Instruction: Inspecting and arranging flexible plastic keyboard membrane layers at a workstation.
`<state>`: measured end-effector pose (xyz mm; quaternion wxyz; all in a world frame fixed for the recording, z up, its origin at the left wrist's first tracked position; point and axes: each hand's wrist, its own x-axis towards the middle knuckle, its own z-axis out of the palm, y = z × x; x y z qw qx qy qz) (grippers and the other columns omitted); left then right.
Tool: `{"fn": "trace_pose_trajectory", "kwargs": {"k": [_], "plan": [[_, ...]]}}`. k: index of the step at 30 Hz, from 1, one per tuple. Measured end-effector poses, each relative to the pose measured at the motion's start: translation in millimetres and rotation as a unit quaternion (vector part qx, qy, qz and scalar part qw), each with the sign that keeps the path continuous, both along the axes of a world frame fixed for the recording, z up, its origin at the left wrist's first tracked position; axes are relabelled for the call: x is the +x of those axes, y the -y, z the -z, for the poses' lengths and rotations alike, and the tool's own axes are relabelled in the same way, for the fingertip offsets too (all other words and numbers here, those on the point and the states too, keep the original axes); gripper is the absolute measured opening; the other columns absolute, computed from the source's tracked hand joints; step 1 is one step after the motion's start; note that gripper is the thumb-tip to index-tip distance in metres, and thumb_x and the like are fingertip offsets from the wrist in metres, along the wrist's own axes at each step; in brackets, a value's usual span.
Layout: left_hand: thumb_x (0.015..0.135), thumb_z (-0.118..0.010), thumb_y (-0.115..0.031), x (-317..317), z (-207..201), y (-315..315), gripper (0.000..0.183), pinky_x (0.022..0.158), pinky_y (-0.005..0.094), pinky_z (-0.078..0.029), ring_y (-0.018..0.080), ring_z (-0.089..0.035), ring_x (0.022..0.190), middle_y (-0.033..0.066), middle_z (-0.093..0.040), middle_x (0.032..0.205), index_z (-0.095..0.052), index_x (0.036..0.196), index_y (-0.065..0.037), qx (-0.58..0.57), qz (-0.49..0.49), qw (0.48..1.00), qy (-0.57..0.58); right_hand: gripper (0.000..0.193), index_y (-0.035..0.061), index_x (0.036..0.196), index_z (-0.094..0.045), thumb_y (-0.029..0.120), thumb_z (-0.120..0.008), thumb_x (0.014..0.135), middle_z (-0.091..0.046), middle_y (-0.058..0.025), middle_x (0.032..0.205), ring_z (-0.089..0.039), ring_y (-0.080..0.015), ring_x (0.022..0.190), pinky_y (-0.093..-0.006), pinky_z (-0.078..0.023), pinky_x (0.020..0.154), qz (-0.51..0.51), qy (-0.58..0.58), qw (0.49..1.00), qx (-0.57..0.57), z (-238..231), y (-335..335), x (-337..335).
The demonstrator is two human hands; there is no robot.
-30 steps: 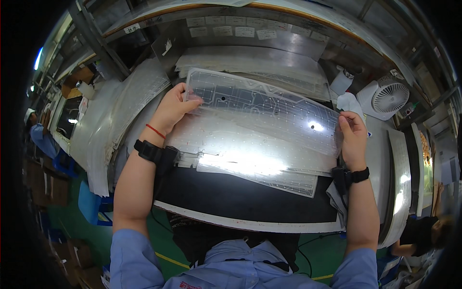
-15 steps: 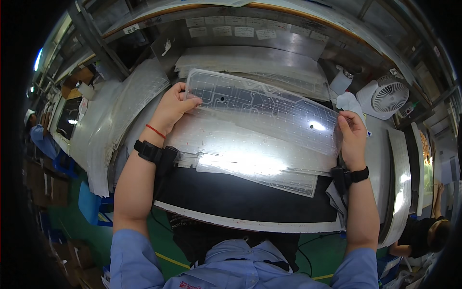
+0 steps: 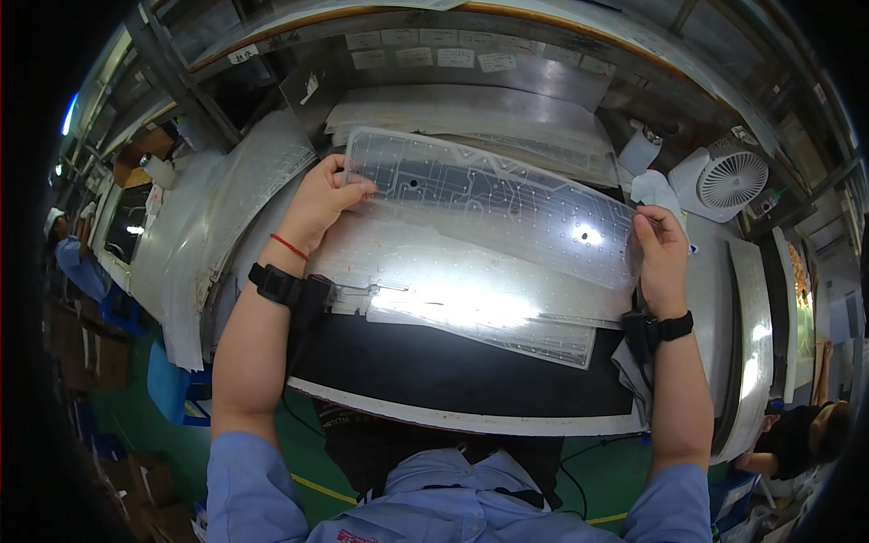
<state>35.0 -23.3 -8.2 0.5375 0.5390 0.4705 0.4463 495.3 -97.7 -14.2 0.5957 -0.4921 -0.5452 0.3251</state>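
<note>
Desk [image 3: 471, 380]: black mat, pale front edge. White fan [image 3: 729, 181] at 2 o'clock. Metal shelf frame [image 3: 172, 77] at 11 o'clock. Green floor [image 3: 172, 425] with yellow line at 7 o'clock. Overhead light glares off surfaces.

Two hands are in view, the left hand [image 3: 319, 201] and the right hand [image 3: 663, 253]; each one grips one end of the same sheet. One clear sheet [image 3: 493, 201] with printed lines is held up. Under it lies at least one more sheet [image 3: 471, 303]; the exact number in this pile I cannot tell. There are two black wristbands [image 3: 274, 283], one on each wrist, and one red cord [image 3: 290, 246] on the left wrist. One white fan [image 3: 721, 184] stands at the right. One white roll [image 3: 641, 149] stands beside it. One black mat [image 3: 453, 366] covers the table.
</note>
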Motion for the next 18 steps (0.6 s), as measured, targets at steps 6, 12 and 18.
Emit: {"fn": "trace_pose_trajectory", "kwargs": {"k": [6, 12, 18], "plan": [[0.088, -0.065, -0.007, -8, 0, -4, 0.028, 0.069, 0.0224, -0.046, 0.0061, -0.057, 0.078, 0.0042, -0.068, 0.097, -0.057, 0.114, -0.002, -0.030, 0.034, 0.999, 0.019, 0.016, 0.0012, 0.108, -0.064, 0.007, -0.065, 0.094, -0.062, 0.0019, 0.092, -0.053, -0.0059, 0.081, -0.0202, -0.042, 0.074, 0.003, -0.002, 1.000, 0.005, 2, -1, 1], [0.089, -0.064, -0.007, -4, -7, 4, 0.031, 0.075, 0.0219, -0.047, 0.0064, -0.057, 0.086, 0.0010, -0.064, 0.099, -0.056, 0.119, -0.003, -0.011, 0.065, 0.992, -0.103, 0.016, 0.0012, 0.108, -0.064, 0.008, -0.065, 0.094, -0.062, 0.0018, 0.093, -0.053, -0.0059, 0.081, -0.0203, -0.043, 0.074, 0.001, -0.008, 1.000, 0.006, 3, -1, 3], [0.082, -0.068, -0.007, -5, 4, -1, 0.032, 0.074, 0.0239, -0.049, 0.0092, -0.059, 0.081, 0.0037, -0.065, 0.096, -0.057, 0.111, -0.001, 0.043, 0.045, 0.990, -0.129, 0.016, 0.0009, 0.108, -0.064, 0.008, -0.065, 0.093, -0.062, 0.0015, 0.093, -0.053, -0.0060, 0.081, -0.0202, -0.043, 0.074, 0.003, -0.006, 1.000, 0.009, 1, -1, 0]]}}
